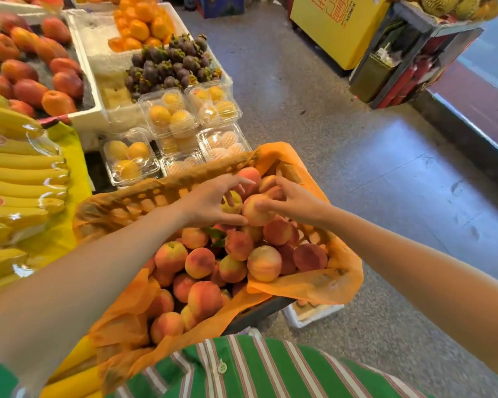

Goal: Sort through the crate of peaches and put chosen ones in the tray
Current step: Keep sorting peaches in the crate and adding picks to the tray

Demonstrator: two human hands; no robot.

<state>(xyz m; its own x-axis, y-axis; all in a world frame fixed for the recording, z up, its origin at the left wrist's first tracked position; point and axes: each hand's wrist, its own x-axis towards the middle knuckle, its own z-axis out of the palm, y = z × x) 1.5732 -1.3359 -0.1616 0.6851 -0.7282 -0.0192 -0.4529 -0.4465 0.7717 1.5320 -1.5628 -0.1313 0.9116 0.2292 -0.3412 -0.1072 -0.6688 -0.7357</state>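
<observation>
A crate lined with orange plastic (305, 285) stands in front of me, piled with several red-yellow peaches (199, 262). Both hands reach into its far end. My left hand (210, 201) has its fingers curled over a yellowish peach (233, 204), thumb low beside the pale peach. My right hand (289, 201) grips a pale pink peach (256, 212) with thumb and fingers curled round its top. Another red peach (249, 179) lies just beyond the fingers. No tray is in view.
Left of the crate lie wrapped bananas (18, 168) on a yellow cloth. Behind it stand clear boxes of yellow fruit (170, 113), a white foam box (81, 38) with mangosteens and oranges, and mangoes (26, 70). Grey floor opens to the right, with a yellow cabinet (337, 27).
</observation>
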